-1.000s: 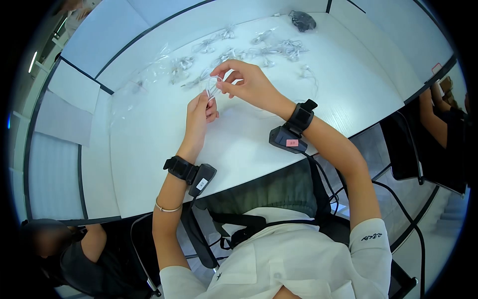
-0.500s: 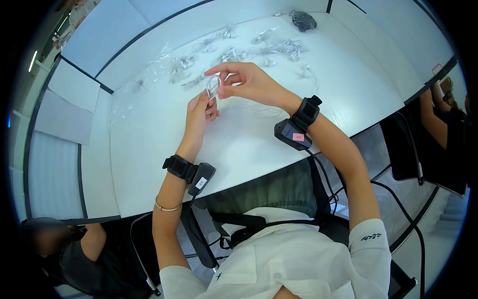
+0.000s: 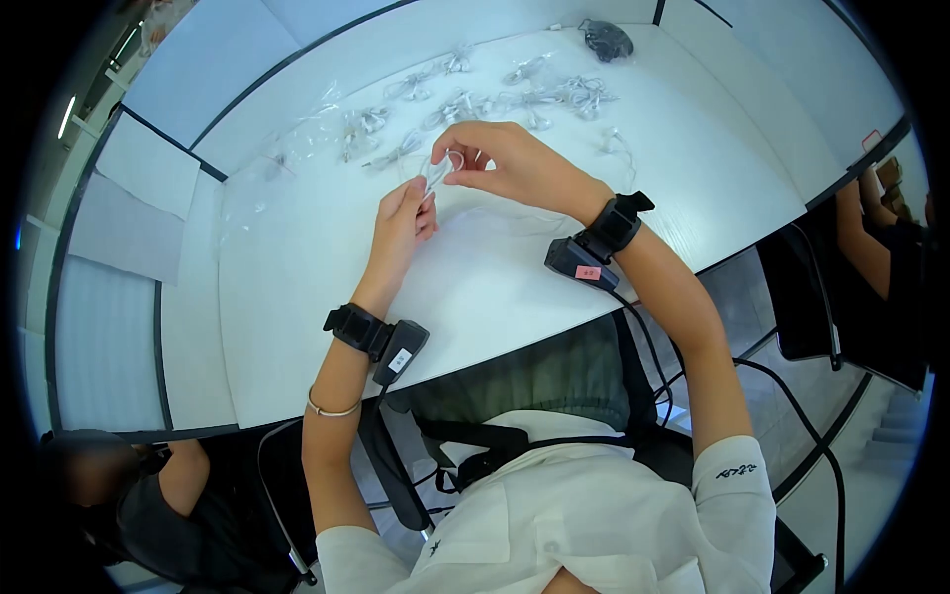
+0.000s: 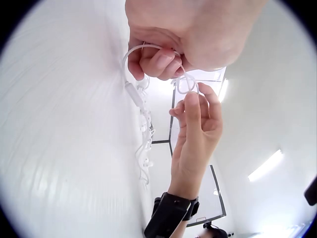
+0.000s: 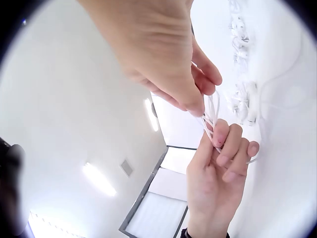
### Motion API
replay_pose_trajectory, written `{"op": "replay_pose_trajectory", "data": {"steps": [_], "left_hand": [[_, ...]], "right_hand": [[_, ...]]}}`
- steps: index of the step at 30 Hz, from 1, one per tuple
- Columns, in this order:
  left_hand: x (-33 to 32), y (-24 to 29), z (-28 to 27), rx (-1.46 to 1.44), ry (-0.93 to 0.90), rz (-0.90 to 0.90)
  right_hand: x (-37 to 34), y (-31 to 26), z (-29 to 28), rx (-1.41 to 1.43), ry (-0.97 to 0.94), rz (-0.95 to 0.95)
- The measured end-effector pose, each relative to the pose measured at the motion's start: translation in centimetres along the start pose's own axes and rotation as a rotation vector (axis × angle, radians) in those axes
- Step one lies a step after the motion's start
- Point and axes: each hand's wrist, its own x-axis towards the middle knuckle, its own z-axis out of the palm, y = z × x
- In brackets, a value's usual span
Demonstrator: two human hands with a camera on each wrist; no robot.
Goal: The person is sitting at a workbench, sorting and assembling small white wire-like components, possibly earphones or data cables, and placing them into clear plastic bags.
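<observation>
A white cable (image 3: pixel 442 170) is looped between both hands above the white table. My left hand (image 3: pixel 401 223) grips the lower part of the loops between thumb and curled fingers. Just right of it, my right hand (image 3: pixel 520 168) pinches the loops near their top, seen also in the right wrist view, where the cable loops (image 5: pixel 212 111) run between the two hands. In the left wrist view a strand with a small white cylindrical piece (image 4: pixel 132 93) hangs from the left hand.
Several coiled white cables (image 3: pixel 460 109) lie across the back of the table (image 3: pixel 327 327). Clear plastic (image 3: pixel 319 119) is at the back left, a dark bundle (image 3: pixel 606 42) at the back right. A thin cable (image 3: pixel 625 158) lies right of the hands. Panels enclose the table.
The right hand has moved slightly right and its fingers have shifted on the loops. The left hand has moved very little and keeps its grip on the cable.
</observation>
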Motion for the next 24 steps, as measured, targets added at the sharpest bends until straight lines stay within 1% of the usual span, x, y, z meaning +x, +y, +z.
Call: {"op": "replay_pose_trajectory", "data": {"steps": [4, 10, 16, 17, 23, 24], "left_hand": [[0.16, -0.27, -0.30, 0.036, -0.031, 0.016], [0.16, -0.14, -0.34, 0.028, -0.015, -0.003], [0.29, -0.15, -0.35, 0.030, -0.012, -0.007], [0.18, 0.20, -0.12, 0.066, -0.002, -0.024], [-0.02, 0.35, 0.05, 0.100, 0.011, -0.020], [-0.04, 0.34, 0.04, 0.100, 0.009, -0.018]], "right_hand": [[-0.04, 0.19, 0.35, -0.029, 0.050, -0.037], [-0.14, 0.07, 0.55, -0.044, 0.049, -0.012], [-0.19, 0.18, 0.57, -0.070, 0.038, -0.026], [-0.16, 0.09, 0.53, -0.065, 0.037, -0.041], [-0.28, -0.43, 0.52, -0.106, -0.039, 0.003], [-0.25, -0.27, 0.61, -0.125, -0.030, -0.028]]}}
